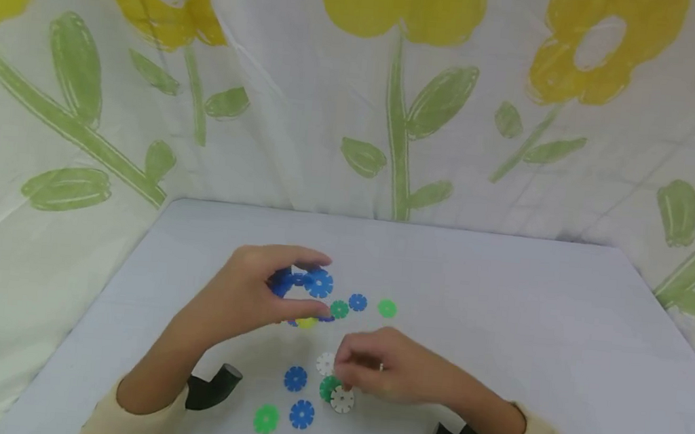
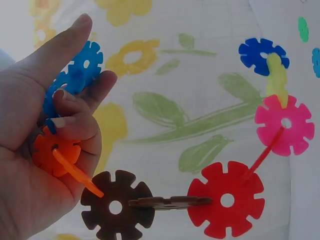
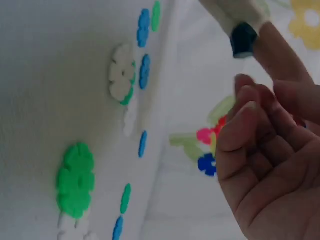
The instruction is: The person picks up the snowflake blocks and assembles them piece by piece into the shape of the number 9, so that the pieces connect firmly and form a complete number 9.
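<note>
Left hand (image 1: 243,290) up above the bench (image 1: 501,290), and its grip is on the chain (image 2: 227,200) of notched discs, fingers bent round its blue and orange end! Look along it: blue disc (image 2: 86,62) between thumb and fingers, orange disc (image 2: 44,152) against the palm, then brown disc (image 2: 131,220), a second brown one edge-on, red, pink disc (image 2: 272,117), yellow, and dark blue disc (image 2: 252,52) at the far end.

Over to the right hand (image 1: 393,370): low over the loose pieces, fingers loosely bent, nothing to be seen in its grip. Right by its fingertips, a white disc (image 1: 342,399) overlaps a green disc (image 1: 326,387), with another white disc (image 1: 324,363) just behind.

Two blue discs (image 1: 302,414) sit off to the left, light green disc (image 1: 266,419) beside the nearer one. Farther back, green, blue and light green pieces are strung out across the bench!
</note>
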Demonstrator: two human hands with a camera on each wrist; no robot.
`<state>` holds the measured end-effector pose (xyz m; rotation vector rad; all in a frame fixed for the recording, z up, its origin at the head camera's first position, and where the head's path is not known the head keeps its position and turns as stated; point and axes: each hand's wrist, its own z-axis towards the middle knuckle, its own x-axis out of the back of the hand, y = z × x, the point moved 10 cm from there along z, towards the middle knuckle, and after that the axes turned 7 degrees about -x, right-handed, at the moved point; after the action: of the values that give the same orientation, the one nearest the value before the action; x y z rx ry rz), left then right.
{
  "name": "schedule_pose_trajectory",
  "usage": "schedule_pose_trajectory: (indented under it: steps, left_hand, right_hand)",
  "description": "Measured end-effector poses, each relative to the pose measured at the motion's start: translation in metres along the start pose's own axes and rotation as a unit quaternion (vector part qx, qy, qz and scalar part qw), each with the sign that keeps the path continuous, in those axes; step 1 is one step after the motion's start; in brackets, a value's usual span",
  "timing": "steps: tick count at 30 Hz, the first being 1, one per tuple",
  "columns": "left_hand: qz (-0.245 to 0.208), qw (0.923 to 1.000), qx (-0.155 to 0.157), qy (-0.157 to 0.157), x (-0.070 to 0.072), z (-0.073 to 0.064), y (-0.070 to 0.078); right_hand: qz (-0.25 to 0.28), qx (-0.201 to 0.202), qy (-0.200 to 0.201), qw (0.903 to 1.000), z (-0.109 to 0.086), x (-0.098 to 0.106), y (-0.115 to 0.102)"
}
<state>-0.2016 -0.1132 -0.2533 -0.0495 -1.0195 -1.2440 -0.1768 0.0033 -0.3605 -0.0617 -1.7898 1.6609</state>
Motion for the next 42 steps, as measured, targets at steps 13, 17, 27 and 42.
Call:
schedule_pose_trajectory:
  steps: [13, 17, 27, 42]
  left_hand:
    - [-0.011, 0.9996, 0.021, -0.015, 0.002, -0.001, -0.009]
    - [-0.017, 0.9994, 0.022, -0.019, 0.001, -0.001, -0.008]
    - [-0.039, 0.9977, 0.051, -0.021, -0.002, -0.003, -0.012]
    - [-0.125, 0.9903, 0.059, 0.012, 0.001, -0.004, -0.014]
  right_hand:
    - [-0.431, -0.021, -0.137, 0.8919, 0.028, -0.097, 0.023]
    - [-0.419, -0.042, -0.122, 0.8985, 0.033, -0.095, 0.025]
    - [-0.323, -0.155, -0.177, 0.9166, 0.032, -0.094, 0.037]
    - [-0.196, 0.050, 0.106, 0.9735, 0.004, 0.040, -0.082]
